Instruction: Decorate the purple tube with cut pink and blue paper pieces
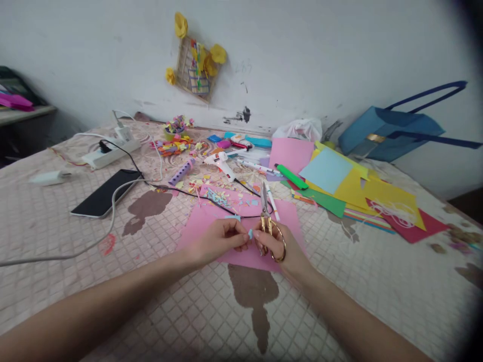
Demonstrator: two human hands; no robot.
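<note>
Above a pink paper sheet [241, 258], both hands meet with a small light-blue paper piece [250, 233] between their fingertips. My left hand [222, 237] pinches this piece from the left side. Gold-handled scissors [265, 217] rest in the grip of my right hand [279, 246], blades pointing up and away, while its thumb and fingertip touch the blue piece. Whether the right hand also grips the piece I cannot tell. Just behind the left fingers lies a light-blue paper strip [233, 218]. Tiny blue and yellow paper scraps [221, 197] are scattered on the pink sheet's far part.
A white glue gun [223, 165] with a black cord lies beyond the sheet. On the left are a dark phone [107, 193] and a power strip [113, 152] with cables. Coloured papers [350, 188], a green cutter [291, 176] and a blue bag [392, 131] are on the right.
</note>
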